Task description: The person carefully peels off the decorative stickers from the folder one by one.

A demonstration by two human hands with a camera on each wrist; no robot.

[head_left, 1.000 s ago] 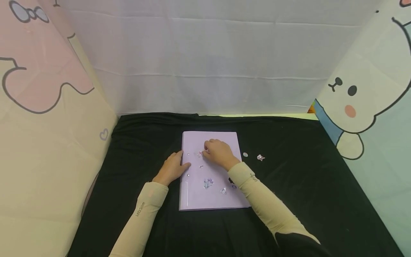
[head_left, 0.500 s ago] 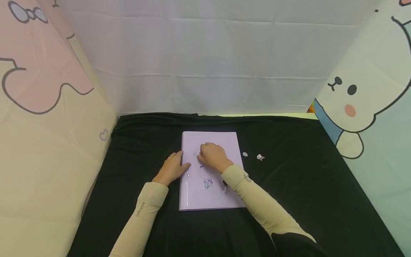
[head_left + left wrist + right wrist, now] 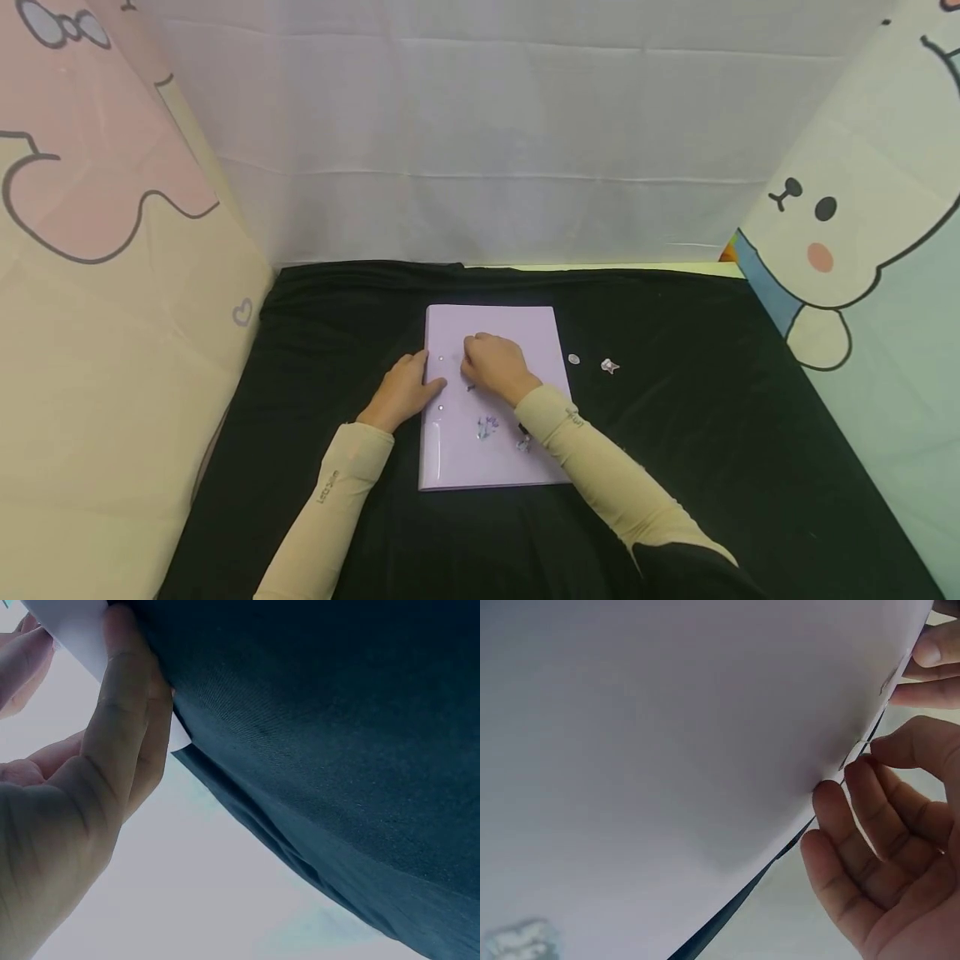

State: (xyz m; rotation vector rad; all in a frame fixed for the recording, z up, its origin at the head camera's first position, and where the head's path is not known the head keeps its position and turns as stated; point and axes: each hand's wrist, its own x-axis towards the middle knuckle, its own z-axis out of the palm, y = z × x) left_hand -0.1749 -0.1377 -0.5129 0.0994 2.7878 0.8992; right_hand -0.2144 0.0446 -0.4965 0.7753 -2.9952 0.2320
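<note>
A lilac binder point(image 3: 457, 458) lies on the black cloth, with two small rivets near its spine. My left hand point(image 3: 401, 392) rests at its left edge, thumb on the cover and fairly straight fingers along the spine. Over the upper middle of the cover is my right hand point(image 3: 497, 367), hiding a small reddish sticker in the head view. In the right wrist view, thumb and forefinger of the right hand point(image 3: 900, 825) pinch a thin sticker point(image 3: 861, 742) at the cover. Lower down are a purple flower sticker point(image 3: 487, 427), a small sticker point(image 3: 470, 387) and another clear-edged sticker point(image 3: 523, 444).
To the right of the binder, an oval sticker point(image 3: 573, 359) and a star-shaped sticker point(image 3: 610, 366) lie on the black cloth point(image 3: 712, 433). A white curtain point(image 3: 480, 150) hangs behind the table, and printed cartoon cloths stand at both sides.
My right hand has moved slightly left and down over the cover, covering the reddish sticker that showed at its fingertips. The left hand has stayed at the binder's edge.
</note>
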